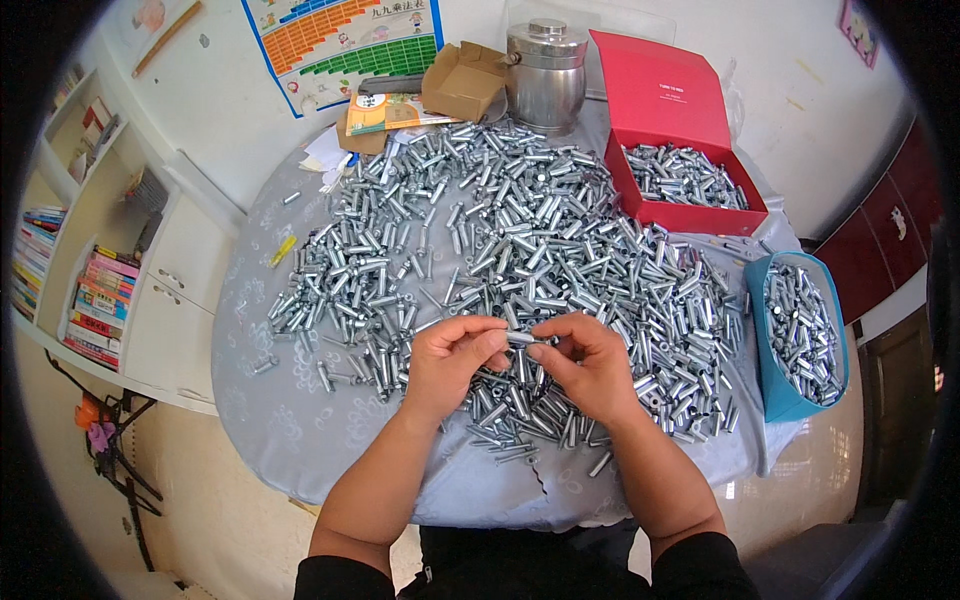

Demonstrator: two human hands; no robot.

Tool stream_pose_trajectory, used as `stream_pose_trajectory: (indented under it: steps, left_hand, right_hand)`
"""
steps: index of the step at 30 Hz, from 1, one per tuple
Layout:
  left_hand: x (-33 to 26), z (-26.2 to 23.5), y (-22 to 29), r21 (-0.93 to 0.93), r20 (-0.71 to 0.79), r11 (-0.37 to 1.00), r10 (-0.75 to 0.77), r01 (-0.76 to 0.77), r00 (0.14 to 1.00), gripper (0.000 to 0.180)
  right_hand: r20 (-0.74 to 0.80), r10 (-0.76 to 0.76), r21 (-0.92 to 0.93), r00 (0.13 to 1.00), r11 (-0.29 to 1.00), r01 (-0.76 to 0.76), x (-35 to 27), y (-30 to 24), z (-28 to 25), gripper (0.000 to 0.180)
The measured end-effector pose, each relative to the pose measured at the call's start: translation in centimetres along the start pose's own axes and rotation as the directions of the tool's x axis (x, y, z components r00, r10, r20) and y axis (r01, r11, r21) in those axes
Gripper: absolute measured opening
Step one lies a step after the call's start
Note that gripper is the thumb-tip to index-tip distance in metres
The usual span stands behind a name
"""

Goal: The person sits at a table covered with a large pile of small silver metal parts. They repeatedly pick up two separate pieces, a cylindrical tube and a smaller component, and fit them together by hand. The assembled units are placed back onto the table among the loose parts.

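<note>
A silver expansion bolt (521, 338) lies roughly level between my two hands, above the near middle of the table. The thumb and fingers of my left hand (447, 362) pinch its left end. My right hand (592, 368) closes with thumb and forefinger on its right end; the fingertips partly hide that end. Beneath and around both hands spreads a wide heap of similar silver bolts and metal sleeves (540, 250), lying at all angles.
The heap covers much of a table with a grey cloth (255, 340). At the back right stands an open red box (690, 218) full of bolts; a blue bin (790, 402), also full, is at the right edge. Behind are a metal canister (547, 85) and a cardboard box (462, 82).
</note>
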State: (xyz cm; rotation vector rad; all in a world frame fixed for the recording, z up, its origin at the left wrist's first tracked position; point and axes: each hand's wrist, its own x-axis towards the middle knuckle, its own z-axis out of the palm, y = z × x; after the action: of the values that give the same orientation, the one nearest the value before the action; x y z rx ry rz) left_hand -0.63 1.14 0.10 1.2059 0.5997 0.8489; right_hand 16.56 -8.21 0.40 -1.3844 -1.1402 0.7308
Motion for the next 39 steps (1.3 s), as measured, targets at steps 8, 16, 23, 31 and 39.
stream_pose_trajectory:
  steps: [8, 16, 23, 31, 39]
  left_hand:
    - [0.2, -0.5, 0.1, -0.002, 0.043, 1.000, 0.010, -0.010, 0.999, 0.020]
    - [0.1, -0.7, 0.4, 0.020, -0.001, 0.999, -0.027, 0.027, 1.000, 0.020]
    - [0.5, -1.1, 0.2, 0.005, -0.031, 0.998, 0.066, -0.066, 0.997, 0.016]
    - [0.0, -0.4, 0.6, 0.083, 0.046, 0.995, 0.047, -0.051, 0.998, 0.019]
    - [1.6, -5.4, 1.3, 0.726, -0.345, 0.685, 0.440, -0.062, 0.829, 0.016]
  right_hand:
    - [0.014, -0.085, 0.046, 0.996, 0.995, 0.084, 0.4, -0.6, -0.1, 0.029]
    - [-0.025, 0.098, 0.258, 0.995, 0.962, -0.089, 0.1, 0.2, -0.3, 0.019]
    - [-0.271, 0.010, 0.180, 0.963, 0.983, 0.041, 0.6, -1.1, -0.3, 0.032]
    - [0.032, 0.250, 0.328, 0.968, 0.912, -0.247, 0.5, -0.9, -0.4, 0.015]
    - [-0.270, 0.243, 0.552, 0.932, 0.832, -0.057, 1.1, 0.7, -1.0, 0.017]
